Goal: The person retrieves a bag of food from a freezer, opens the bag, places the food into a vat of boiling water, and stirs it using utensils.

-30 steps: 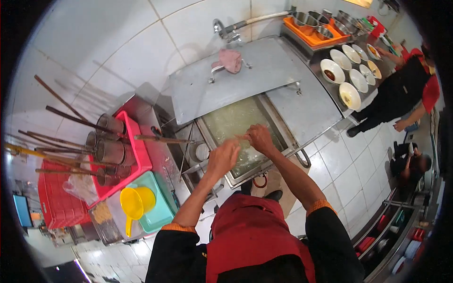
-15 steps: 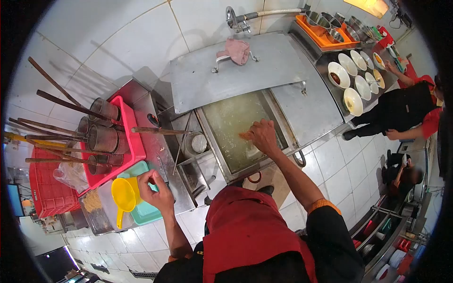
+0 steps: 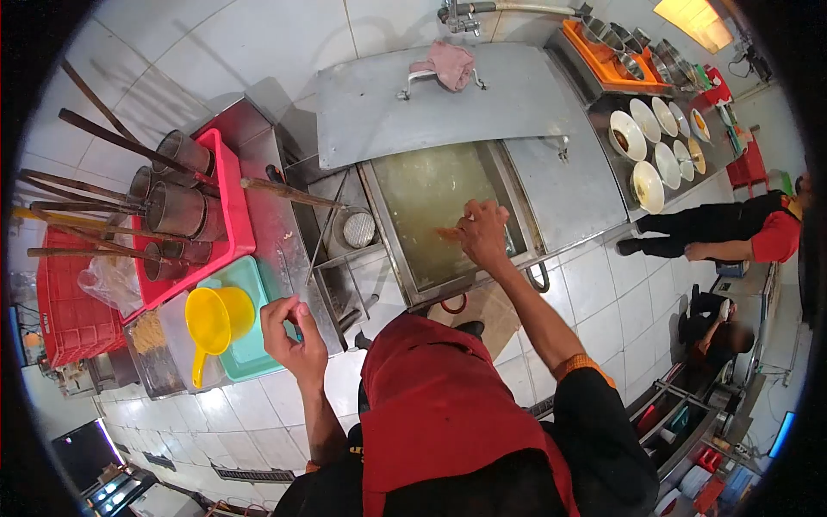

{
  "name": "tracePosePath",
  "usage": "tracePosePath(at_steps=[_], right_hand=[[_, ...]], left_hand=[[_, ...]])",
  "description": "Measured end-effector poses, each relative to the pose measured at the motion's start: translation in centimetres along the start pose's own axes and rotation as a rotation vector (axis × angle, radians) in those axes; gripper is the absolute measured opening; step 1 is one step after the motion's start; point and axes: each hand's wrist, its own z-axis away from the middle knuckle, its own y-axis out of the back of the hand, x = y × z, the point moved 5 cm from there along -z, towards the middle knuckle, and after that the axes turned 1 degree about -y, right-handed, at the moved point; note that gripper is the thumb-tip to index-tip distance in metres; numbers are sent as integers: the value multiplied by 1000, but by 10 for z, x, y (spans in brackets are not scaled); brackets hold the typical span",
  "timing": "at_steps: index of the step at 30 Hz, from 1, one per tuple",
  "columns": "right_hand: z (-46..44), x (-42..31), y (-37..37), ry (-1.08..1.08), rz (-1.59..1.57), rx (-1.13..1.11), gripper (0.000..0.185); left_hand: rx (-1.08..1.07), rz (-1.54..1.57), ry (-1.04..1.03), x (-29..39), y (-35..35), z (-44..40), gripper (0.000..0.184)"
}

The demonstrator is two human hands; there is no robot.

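Observation:
My right hand (image 3: 484, 233) is closed over the steel vat (image 3: 398, 263) of cloudy, greenish liquid. An orange-brown, stick-like end (image 3: 448, 233) juts out to the left of its fingers; the rest is hidden. To the left, my left hand (image 3: 295, 338) hovers at the edge of the turquoise tray (image 3: 250, 349), fingers curled in a loose pinch; I cannot make out anything in them. A yellow dipper (image 3: 220, 319) rests on that tray, its handle toward me. Between the hands, a wooden-handled strainer (image 3: 359, 230) sits in a steel compartment beside the vat.
A pink tub (image 3: 245, 258) holds several long-handled strainers at left. Behind the vat lies a metal lid (image 3: 431, 112) with a pink cloth (image 3: 450, 65) on its handle. Several white bowls (image 3: 648, 187) line the right counter, where a co-worker (image 3: 732, 224) stands.
The view has shifted slightly. My right hand remains over the vat with the orange-brown end, and my left hand stays curled. The co-worker's hand has withdrawn from the bowls.

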Motion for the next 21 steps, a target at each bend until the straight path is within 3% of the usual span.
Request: tracePosePath(at_steps=[2,4,8,11,14,21], right_hand=[[1,4,-1,4,-8,-2,25],[7,5,-11,-22,-35,-55,23],[2,-11,33,-55,-38,-70,15],[4,-5,41,-52,-10,-48,12],[3,-6,63,-74,-43,-15,8],[5,1,90,-99,-105,91,10]], left_hand=[[-23,-110,-161,14,6,-13,22],[-8,-81,-104,19,0,-35,29],[19,-64,-233,51,-29,-115,41],[-244,226,-114,17,-63,-145,32],[-498,276,55,9,-70,-158,23],[-396,240,-155,69,-33,-195,17]])
